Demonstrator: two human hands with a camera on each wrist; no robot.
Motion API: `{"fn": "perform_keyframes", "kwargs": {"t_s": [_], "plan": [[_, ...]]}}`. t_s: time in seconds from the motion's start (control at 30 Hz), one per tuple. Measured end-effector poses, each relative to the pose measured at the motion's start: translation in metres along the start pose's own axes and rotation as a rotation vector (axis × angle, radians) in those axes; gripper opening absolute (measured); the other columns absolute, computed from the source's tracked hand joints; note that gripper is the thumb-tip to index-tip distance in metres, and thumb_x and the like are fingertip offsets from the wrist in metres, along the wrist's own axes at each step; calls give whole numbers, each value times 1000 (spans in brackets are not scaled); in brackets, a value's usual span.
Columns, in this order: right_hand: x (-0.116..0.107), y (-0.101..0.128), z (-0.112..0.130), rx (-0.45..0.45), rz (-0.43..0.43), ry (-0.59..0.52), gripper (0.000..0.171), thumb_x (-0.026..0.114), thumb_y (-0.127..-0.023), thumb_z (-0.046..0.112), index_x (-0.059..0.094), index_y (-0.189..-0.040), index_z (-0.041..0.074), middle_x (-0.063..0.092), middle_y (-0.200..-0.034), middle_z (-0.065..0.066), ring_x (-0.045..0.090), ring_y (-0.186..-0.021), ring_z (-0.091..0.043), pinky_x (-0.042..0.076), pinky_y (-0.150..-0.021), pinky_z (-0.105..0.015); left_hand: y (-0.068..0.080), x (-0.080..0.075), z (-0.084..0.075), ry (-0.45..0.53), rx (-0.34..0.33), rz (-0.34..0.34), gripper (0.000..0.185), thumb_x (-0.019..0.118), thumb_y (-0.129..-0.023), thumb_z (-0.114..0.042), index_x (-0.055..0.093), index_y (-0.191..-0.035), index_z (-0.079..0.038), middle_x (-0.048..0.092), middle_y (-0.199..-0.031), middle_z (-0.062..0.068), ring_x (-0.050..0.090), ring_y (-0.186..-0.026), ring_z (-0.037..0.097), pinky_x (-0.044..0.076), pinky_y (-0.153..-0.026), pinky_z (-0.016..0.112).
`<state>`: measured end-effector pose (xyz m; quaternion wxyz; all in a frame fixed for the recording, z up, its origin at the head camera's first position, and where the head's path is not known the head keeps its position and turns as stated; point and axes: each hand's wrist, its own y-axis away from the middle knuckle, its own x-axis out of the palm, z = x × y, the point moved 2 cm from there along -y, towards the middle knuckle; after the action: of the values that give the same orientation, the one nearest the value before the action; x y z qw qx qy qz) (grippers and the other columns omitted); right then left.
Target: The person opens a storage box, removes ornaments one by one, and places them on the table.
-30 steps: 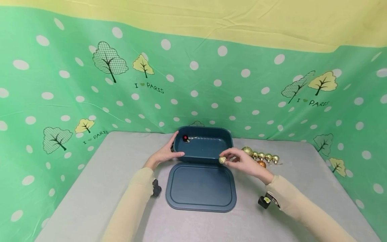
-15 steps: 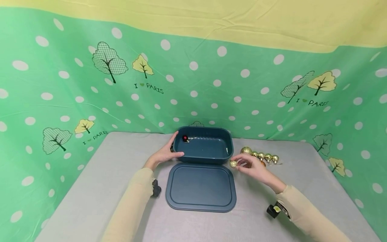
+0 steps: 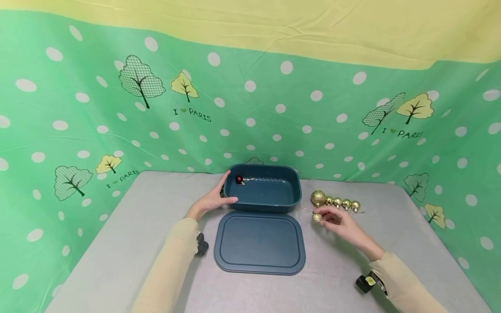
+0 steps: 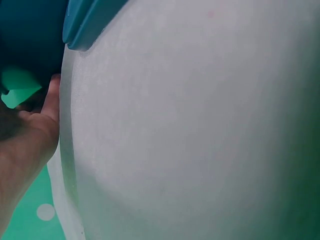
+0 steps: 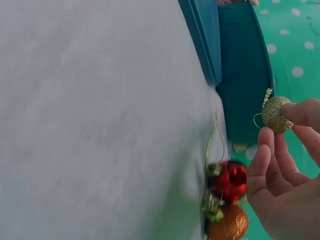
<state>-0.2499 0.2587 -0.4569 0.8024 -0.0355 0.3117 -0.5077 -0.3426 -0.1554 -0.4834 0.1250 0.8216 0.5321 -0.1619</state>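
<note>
A dark blue box (image 3: 263, 208) stands uncovered at the back of the table, with a small dark red bauble (image 3: 239, 178) lying inside at its left. Across the box's left end, my left hand (image 3: 211, 200) grips it, thumb along the front wall. My right hand (image 3: 341, 224) pinches a small gold glitter bauble (image 5: 276, 115) between thumb and fingers, to the right of the box. Below that hand in the right wrist view are a shiny red bauble (image 5: 231, 180) and an orange one (image 5: 229, 222), mostly hidden from the head view.
The blue lid (image 3: 260, 243) lies flat in front of the box. Behind my right hand sit a larger gold glitter bauble (image 3: 318, 198) and a row of small gold baubles (image 3: 346, 203) on the grey tabletop (image 3: 129, 230). A green polka-dot cloth (image 3: 250, 113) hangs behind.
My right hand has moved right and a little nearer, from the box's front right corner, carrying the gold glitter bauble. The left hand has stayed on the box.
</note>
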Motion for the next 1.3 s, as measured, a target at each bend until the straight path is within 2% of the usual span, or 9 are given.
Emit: {"fn": "perform_keyframes", "kwargs": {"t_s": [0.13,0.37,0.5,0.67,0.87,1.1,1.3], "plan": [[-10,9,-1,55,-25,15,32,62,-84,-14,60,-115,-10,62,-107,-24,62,-82,-30,53,-69,-26,0,0,0,3,2,-1,104,75,-86,-29,-2,-157,-29,-5,-161,8,0,-144,36,8,-112,59],[-30,23,0,119,-95,72,32,61,-87,-12,57,-119,-11,63,-109,-18,63,-89,-17,52,-74,-23,-1,0,1,3,2,4,105,75,-85,-34,-2,-156,-31,-5,-161,7,0,-145,34,9,-112,59],[-42,30,-2,144,-121,83,33,60,-88,-10,56,-120,-10,63,-109,-11,62,-92,-16,51,-77,-21,-1,0,1,6,0,2,105,75,-85,-34,-2,-156,-30,-5,-161,8,0,-144,35,8,-112,59],[-54,38,-2,154,-146,87,34,59,-88,-11,55,-123,-11,64,-111,-9,61,-94,-13,49,-79,-18,-1,0,2,7,7,1,104,75,-85,-34,-1,-156,-30,-4,-161,7,0,-144,34,8,-112,59],[-61,45,-5,218,-177,95,33,60,-91,-6,55,-124,-10,64,-113,-3,59,-96,-6,48,-79,-17,-1,0,1,12,6,-1,104,75,-85,-33,-1,-157,-29,-4,-161,8,0,-144,35,8,-112,59],[-67,51,-13,276,-184,135,34,61,-93,0,54,-125,-9,62,-114,-10,58,-97,-5,48,-79,-18,-1,0,3,5,17,2,103,73,-87,-31,-2,-157,-28,-5,-161,8,0,-144,35,8,-112,59],[-70,55,-24,294,-181,160,34,62,-91,-3,54,-124,-10,61,-113,-12,58,-94,-3,50,-76,-20,0,0,1,10,45,2,108,74,-83,-45,-2,-157,-27,-6,-161,11,-1,-144,38,7,-110,63]]}}
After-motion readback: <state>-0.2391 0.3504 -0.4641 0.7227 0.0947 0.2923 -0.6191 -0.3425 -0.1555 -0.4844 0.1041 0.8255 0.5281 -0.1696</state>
